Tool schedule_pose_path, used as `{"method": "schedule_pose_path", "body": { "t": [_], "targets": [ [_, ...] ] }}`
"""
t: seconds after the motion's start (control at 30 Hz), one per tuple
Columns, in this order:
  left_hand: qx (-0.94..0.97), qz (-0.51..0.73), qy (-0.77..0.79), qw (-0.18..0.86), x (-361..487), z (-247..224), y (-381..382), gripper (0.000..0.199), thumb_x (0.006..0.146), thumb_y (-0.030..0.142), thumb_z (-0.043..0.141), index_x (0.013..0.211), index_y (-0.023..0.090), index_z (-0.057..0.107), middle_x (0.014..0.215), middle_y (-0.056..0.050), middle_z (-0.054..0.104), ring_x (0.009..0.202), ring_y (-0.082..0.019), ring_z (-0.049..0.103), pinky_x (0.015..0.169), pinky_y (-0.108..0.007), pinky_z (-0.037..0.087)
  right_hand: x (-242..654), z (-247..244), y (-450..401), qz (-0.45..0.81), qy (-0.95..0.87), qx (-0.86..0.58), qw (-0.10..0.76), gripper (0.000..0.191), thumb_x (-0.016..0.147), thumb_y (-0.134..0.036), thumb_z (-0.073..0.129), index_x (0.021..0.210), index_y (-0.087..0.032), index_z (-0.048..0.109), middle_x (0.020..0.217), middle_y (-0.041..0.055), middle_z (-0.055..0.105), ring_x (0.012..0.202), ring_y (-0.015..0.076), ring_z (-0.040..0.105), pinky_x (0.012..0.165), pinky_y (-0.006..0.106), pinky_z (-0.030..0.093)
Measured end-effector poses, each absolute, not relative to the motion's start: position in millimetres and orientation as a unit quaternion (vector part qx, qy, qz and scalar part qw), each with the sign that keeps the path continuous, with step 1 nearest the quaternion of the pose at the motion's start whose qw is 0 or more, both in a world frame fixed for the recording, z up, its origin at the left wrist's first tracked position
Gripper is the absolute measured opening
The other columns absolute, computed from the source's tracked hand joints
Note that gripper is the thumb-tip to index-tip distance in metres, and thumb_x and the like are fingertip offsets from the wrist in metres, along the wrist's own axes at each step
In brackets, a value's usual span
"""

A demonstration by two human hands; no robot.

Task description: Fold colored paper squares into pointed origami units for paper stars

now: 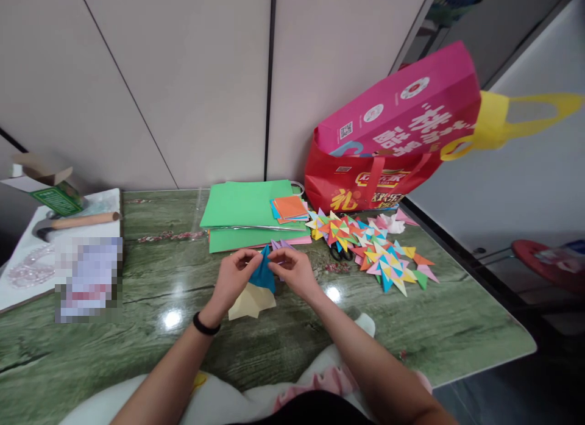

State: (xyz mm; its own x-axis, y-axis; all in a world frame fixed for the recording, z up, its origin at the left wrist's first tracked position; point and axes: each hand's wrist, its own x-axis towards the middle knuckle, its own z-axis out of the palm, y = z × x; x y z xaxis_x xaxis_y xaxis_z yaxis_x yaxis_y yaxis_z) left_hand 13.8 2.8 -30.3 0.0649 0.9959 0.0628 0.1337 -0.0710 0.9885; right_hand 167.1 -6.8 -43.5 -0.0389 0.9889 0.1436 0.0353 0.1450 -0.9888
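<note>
Between my two hands is a blue piece of folded paper [262, 277], its pointed tip upward. My left hand [236, 275] pinches its left side, with a black band on the wrist. On the other side, the fingertips of my right hand [295, 270] close on the blue paper's right edge. Just below it lies a cream-coloured sheet of paper [251, 302] with creased, angular edges. Purple folded paper [280, 244] shows partly behind my right hand, which hides the rest.
Green paper sheets [249, 205] lie behind my hands, topped by small orange squares [290, 208]. Colourful folded-paper stars [388, 263] and black-handled scissors [340, 253] lie right. A red bag [365, 181] stands behind. Leftward are a board [27, 254], hammer-like tool [77, 222] and green box [57, 193].
</note>
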Motion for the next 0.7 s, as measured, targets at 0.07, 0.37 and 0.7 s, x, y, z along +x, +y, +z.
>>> {"method": "schedule_pose_path", "body": {
  "t": [0.07, 0.37, 0.7],
  "targets": [
    [0.56, 0.464, 0.502, 0.468, 14, -29, 2, 0.022, 0.064, 0.034, 0.07, 0.073, 0.014, 0.066, 0.072, -0.003, 0.068, 0.063, -0.015, 0.06, 0.059, -0.024, 0.047, 167, -43, -7, 0.455, -0.566, -0.46, 0.511, 0.011, 0.067, -0.025, 0.064, 0.076, -0.019, 0.065, 0.074, 0.0027, 0.065, 0.066, 0.0167, 0.06, 0.059, 0.028, 0.05],
    [0.566, 0.445, 0.51, 0.469, 14, -30, 0, 0.023, 0.066, 0.037, 0.067, 0.064, 0.014, 0.067, 0.059, -0.002, 0.066, 0.053, -0.014, 0.056, 0.05, -0.023, 0.043, 166, -41, -5, 0.553, -0.5, -0.407, 0.529, 0.034, 0.063, -0.026, 0.069, 0.095, -0.022, 0.058, 0.073, -0.0014, 0.059, 0.066, 0.0139, 0.058, 0.059, 0.026, 0.05],
    [0.646, 0.507, 0.387, 0.418, 18, 43, -47, 0.027, 0.08, 0.046, 0.055, 0.081, 0.024, 0.07, 0.09, -0.006, 0.07, 0.091, -0.024, 0.062, 0.082, -0.038, 0.049, 167, -47, 0, 0.546, -0.463, -0.439, 0.543, 0.025, 0.06, -0.032, 0.07, 0.08, -0.019, 0.062, 0.061, -0.0031, 0.054, 0.056, 0.0118, 0.053, 0.051, 0.024, 0.047]
  ]
}}
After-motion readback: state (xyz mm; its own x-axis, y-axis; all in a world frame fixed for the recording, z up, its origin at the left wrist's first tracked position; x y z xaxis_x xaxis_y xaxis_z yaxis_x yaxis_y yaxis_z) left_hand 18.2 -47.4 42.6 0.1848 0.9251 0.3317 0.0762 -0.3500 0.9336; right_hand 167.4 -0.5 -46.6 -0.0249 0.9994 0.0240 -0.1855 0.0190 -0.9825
